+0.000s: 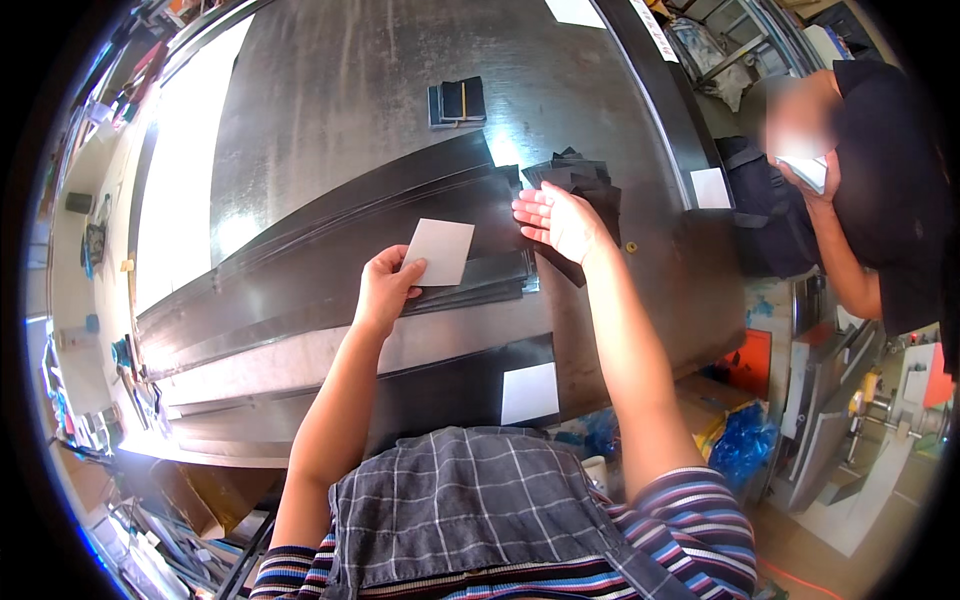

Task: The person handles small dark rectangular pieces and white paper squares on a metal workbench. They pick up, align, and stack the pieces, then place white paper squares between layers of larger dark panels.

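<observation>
Checked grey apron (450,500) over a striped shirt fills the lower edge, closest to the lens; both bare forearms rise from it toward the dark metal bench (330,90). Left hand (385,290) holds a pale grey rectangular card (440,250) by its lower left corner, fingers (410,272) clamped on it, thumb on top; the card is tilted and sits over the near end of long dark strips (330,250) that lie fanned across the bench. Right hand (560,222) is flat, fingers together and extended, not gripping anything, resting against a loose pile of small black squares (580,180) just right of the strips' end. A neat stack of small dark pieces (458,102) lies farther back on the bench, well apart from both hands. One white card (530,392) lies near the bench's front edge, another (711,187) at its right edge. At right, beyond the bench, another person in a black top (890,170) leans over; their hand (815,180) holds something white.
</observation>
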`<state>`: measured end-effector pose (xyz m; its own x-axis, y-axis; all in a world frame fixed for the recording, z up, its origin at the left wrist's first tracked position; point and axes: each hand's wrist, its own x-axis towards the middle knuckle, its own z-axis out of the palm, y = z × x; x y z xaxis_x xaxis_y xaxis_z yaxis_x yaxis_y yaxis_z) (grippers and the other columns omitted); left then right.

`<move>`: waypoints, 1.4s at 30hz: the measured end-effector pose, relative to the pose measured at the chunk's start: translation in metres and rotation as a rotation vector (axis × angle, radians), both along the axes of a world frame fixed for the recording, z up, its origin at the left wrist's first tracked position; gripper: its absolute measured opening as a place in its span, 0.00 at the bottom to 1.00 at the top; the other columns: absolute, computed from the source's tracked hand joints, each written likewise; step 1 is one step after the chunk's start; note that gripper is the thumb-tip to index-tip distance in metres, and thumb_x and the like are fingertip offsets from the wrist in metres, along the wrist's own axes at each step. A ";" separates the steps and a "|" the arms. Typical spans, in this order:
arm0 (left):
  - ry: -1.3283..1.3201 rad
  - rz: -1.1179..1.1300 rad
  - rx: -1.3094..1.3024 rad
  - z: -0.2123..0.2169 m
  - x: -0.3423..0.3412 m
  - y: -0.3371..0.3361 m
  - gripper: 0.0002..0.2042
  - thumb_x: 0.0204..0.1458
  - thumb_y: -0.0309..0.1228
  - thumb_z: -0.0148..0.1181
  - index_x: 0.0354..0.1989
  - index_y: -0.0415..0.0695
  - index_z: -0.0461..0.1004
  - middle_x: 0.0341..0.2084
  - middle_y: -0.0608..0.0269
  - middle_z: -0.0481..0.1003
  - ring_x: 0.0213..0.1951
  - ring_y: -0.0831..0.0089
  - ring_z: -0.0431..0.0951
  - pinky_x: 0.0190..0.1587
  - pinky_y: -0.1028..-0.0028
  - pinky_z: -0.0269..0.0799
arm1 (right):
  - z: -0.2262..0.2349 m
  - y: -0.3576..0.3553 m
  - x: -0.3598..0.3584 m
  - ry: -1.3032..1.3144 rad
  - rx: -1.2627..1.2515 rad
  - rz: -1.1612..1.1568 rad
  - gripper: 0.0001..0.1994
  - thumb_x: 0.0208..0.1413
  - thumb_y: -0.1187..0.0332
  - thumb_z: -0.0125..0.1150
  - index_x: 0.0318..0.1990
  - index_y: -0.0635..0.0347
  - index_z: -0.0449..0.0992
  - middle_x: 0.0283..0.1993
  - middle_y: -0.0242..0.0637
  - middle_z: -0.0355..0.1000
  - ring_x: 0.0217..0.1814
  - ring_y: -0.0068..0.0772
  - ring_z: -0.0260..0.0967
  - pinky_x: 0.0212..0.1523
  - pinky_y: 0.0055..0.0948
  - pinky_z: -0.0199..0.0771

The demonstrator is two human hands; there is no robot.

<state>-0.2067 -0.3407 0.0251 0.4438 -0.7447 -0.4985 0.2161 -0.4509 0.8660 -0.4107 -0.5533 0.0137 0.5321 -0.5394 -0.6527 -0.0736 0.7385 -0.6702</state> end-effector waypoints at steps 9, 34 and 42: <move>-0.006 0.028 -0.090 -0.014 -0.007 -0.009 0.06 0.52 0.28 0.64 0.36 0.41 0.75 0.28 0.71 0.76 0.28 0.85 0.73 0.30 0.83 0.69 | -0.013 0.000 0.012 0.239 -0.486 0.265 0.14 0.60 0.59 0.60 0.42 0.62 0.77 0.37 0.34 0.76 0.39 0.28 0.72 0.39 0.28 0.72; -0.243 -0.139 0.136 -0.020 -0.026 -0.043 0.09 0.48 0.31 0.65 0.27 0.36 0.79 0.16 0.62 0.77 0.18 0.78 0.76 0.26 0.77 0.72 | -0.037 0.050 -0.007 0.072 -0.191 0.073 0.14 0.58 0.58 0.60 0.36 0.62 0.78 0.30 0.32 0.76 0.29 0.22 0.73 0.32 0.23 0.73; -0.630 -0.195 0.157 -0.018 -0.036 -0.037 0.10 0.47 0.33 0.66 0.34 0.41 0.76 0.21 0.61 0.77 0.25 0.67 0.79 0.32 0.69 0.74 | -0.037 0.055 -0.001 0.132 -0.356 0.099 0.08 0.53 0.69 0.66 0.34 0.66 0.81 0.29 0.29 0.77 0.28 0.17 0.70 0.30 0.20 0.69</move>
